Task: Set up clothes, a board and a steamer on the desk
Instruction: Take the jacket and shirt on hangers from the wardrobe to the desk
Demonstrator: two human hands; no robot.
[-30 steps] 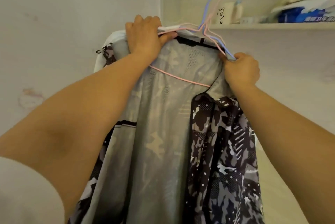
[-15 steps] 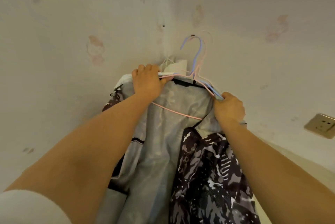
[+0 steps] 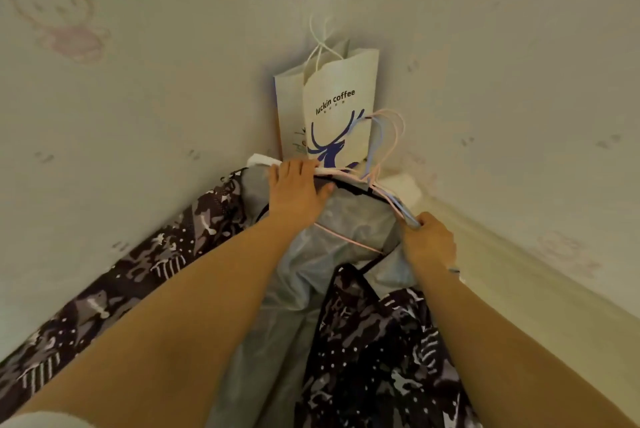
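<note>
While both hands grip its hangers, a camouflage jacket (image 3: 374,341) lies spread in a wall corner.

Item 1, jacket: dark grey-and-white camouflage shell, pale grey lining turned outward, one sleeve trailing left along the base of the wall (image 3: 156,81). Item 2, hangers (image 3: 384,150): thin wire, pink and blue, hooks bunched together and standing just beside the paper bag. Item 3, left hand (image 3: 294,192): fingers curled over the collar end and the hanger shoulder, thumb tucked beneath. Item 4, right hand (image 3: 429,240): fist closed round the opposite hanger ends, a thin band at the wrist. Item 5, paper bag (image 3: 341,105): white, printed "luckin coffee" with a blue deer, upright in the corner behind the collar, cord handles raised.
</note>
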